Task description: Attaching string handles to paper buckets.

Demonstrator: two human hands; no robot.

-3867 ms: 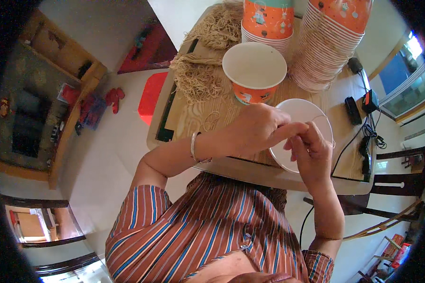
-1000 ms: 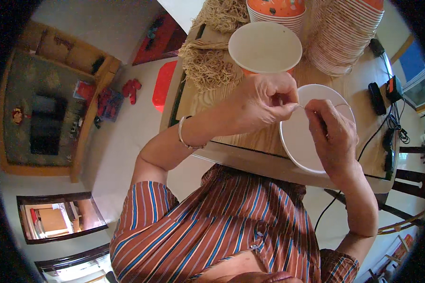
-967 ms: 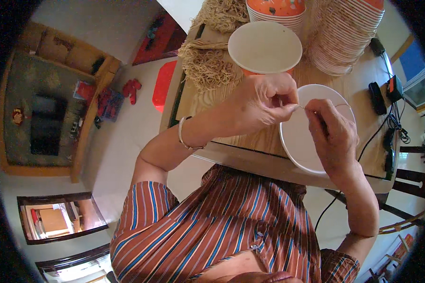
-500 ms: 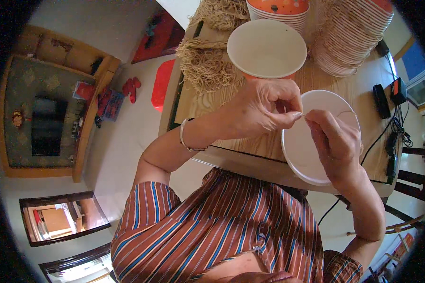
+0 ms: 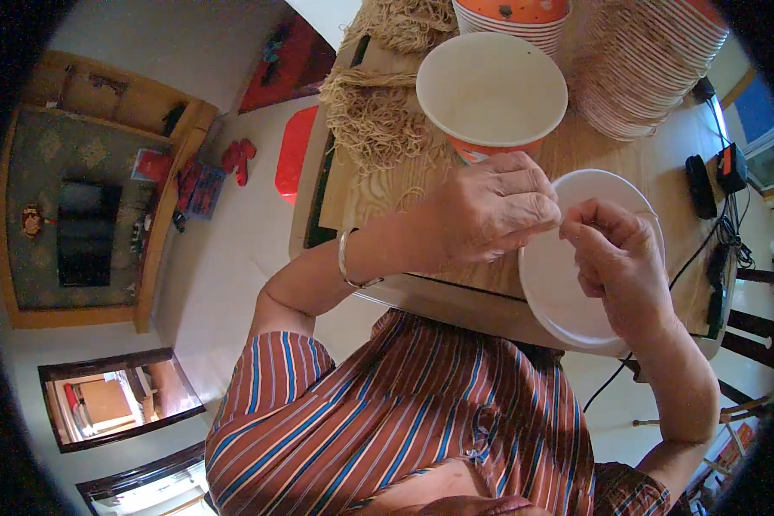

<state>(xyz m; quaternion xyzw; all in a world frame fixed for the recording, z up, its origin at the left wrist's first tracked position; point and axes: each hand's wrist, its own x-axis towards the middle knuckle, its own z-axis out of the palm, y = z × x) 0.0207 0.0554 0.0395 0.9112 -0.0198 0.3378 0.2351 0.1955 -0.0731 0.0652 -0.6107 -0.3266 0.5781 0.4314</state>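
Pinching white lid [image 5: 576, 292] w/ both hands | overhangs table edge [image 5: 456, 297] (near side)

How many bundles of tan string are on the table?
2 visible: one bundle of tan string lies left of the open paper bowl; another lies beyond it at the table's far edge, partly cut off, so more may be hidden.

lid [image 5: 568, 292]: part hidden by right hand [image 5: 615, 262] | cup stack [image 5: 654, 69]: cut off at top

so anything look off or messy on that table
Somewhat: loose tan string bundles sprawl over the table's left edge, strands frayed outward. The cup stands upright, and both hands pinch at the white lid. Nothing looks spilled.
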